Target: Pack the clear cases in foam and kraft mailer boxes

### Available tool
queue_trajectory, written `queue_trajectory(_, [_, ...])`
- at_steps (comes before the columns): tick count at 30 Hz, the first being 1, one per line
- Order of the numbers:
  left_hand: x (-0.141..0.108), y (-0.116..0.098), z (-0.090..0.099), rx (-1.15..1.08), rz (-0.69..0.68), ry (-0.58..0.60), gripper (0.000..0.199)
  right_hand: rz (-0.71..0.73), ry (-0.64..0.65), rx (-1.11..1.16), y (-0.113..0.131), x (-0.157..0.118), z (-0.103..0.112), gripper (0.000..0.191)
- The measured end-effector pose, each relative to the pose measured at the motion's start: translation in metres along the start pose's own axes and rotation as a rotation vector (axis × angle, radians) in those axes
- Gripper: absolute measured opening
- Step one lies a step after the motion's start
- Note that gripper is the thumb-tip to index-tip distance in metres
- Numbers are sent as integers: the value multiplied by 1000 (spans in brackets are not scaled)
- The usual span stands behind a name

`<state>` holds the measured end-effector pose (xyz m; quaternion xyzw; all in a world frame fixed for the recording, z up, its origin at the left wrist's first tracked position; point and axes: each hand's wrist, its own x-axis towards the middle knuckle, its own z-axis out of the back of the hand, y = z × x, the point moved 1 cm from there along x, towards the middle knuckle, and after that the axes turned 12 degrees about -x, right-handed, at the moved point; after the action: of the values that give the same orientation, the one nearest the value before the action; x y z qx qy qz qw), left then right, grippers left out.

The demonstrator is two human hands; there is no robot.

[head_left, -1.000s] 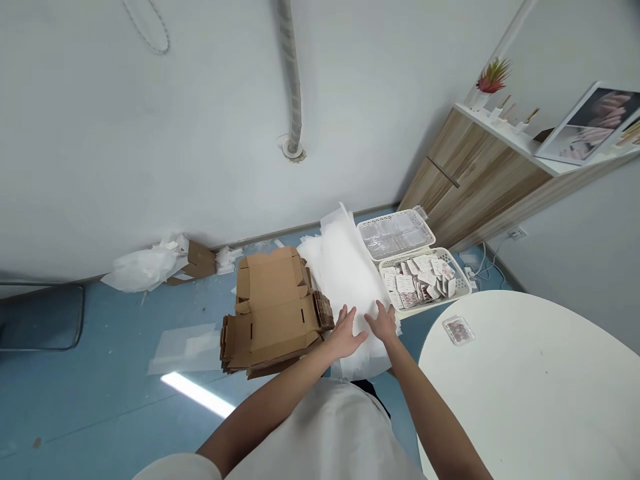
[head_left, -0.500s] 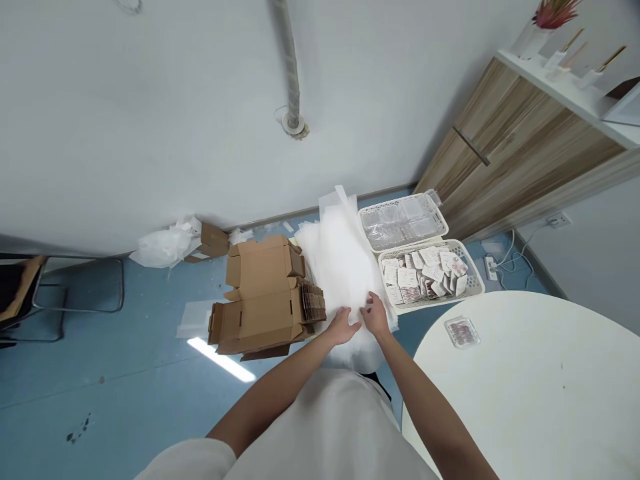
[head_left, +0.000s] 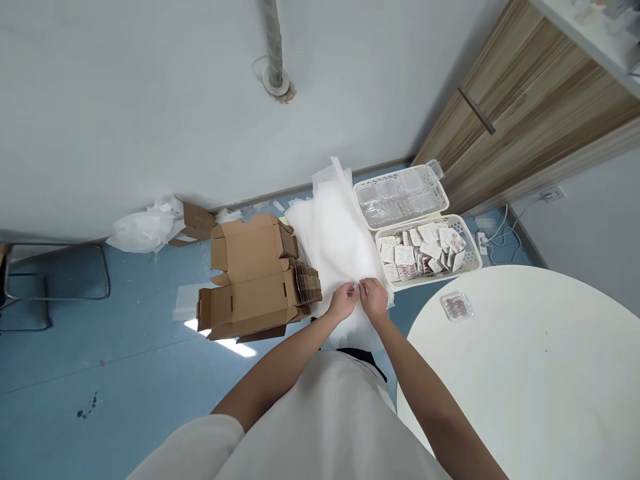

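A pile of thin white foam sheets [head_left: 335, 227] lies in front of me. My left hand [head_left: 343, 301] is closed in a pinch on the top sheet, near the end closest to my body. Beside it, my right hand [head_left: 373, 298] pinches the same sheet, and the fingertips of both hands nearly meet. A small pucker of white material shows between the fingers. To the left of the pile are flattened brown cardboard boxes [head_left: 257, 293], with more folded ones stacked on edge against the sheets.
Right of the pile, one white basket [head_left: 474, 261] holds many small printed cards, and another basket [head_left: 356, 191] behind it holds clear plastic packets. A round white table [head_left: 520, 380] bears a small clear pack [head_left: 457, 306]. A wooden cabinet [head_left: 520, 87] stands at the right wall.
My hands have come together and their fingers have closed on the top sheet; before, they were apart with fingers loosely spread. The camera view has shifted slightly, moving the surroundings up in the picture.
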<state>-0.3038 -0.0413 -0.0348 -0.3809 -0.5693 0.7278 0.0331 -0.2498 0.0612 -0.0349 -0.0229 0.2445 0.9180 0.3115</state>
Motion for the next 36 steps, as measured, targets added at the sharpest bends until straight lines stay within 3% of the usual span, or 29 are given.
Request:
queue_trajectory(5, [-2, -9, -6, -435, 125, -44, 29, 69, -69, 4, 18, -17, 9, 27])
queue_trajectory(8, [-4, -17, -4, -598, 198, -131, 30, 73, -81, 97, 29, -29, 14, 23])
queue_trajectory(11, [-8, -23, 1, -698, 215, -173, 29, -56, -83, 335, 32, -36, 20, 37])
queue_trajectory(14, [-13, -25, 5, -734, 212, -173, 31, -244, 31, 642, 28, -36, 27, 56])
queue_trajectory(17, [-22, -25, 8, -696, 186, -137, 35, -308, 114, 769, 29, -28, 35, 61])
queue_trajectory(21, [-39, -25, 11, -564, 127, -30, 39, -293, 14, 678, 38, -12, 45, 68])
queue_trajectory(28, [-65, -12, 31, -404, 163, 256, 40, -241, -70, 379, 44, -5, 53, 50])
queue_trajectory(36, [-76, 19, 53, -189, 83, 166, 27, -272, -158, 168, 39, -40, 61, 43])
